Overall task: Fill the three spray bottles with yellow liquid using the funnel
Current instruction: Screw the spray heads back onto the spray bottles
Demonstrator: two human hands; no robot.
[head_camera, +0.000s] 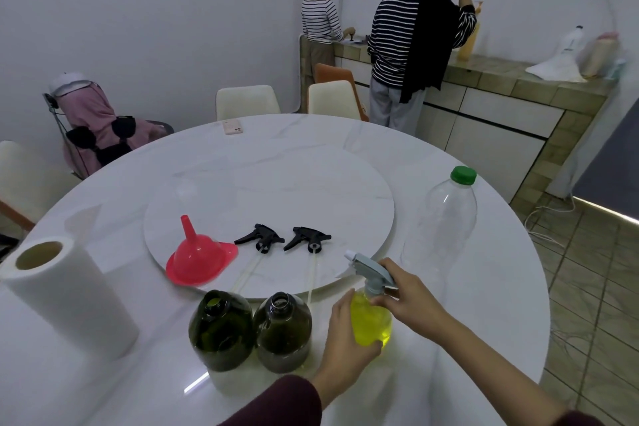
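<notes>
The clear spray bottle (370, 322), full of yellow liquid, stands at the near edge of the round white table (484, 252), right of centre. The left hand (345, 339) wraps its fingers round the bottle's body, while the right hand (403, 290) pinches the collar of the grey trigger head (371, 268) sitting on the bottle's neck.

Just to the left stand two dark bottles — a green one (221, 330) and a brown one (283, 332) — touching side by side, both uncapped. Beyond them, on the raised turntable (276, 190), lie a red funnel (198, 258) on its side and two black trigger heads (259, 238) (307, 238) with their dip tubes pointing toward the dark bottles.

An empty clear bottle with a green cap (446, 214) stands on the table's right side, a paper towel roll (65, 290) at the left, a phone (232, 127) at the far edge.
</notes>
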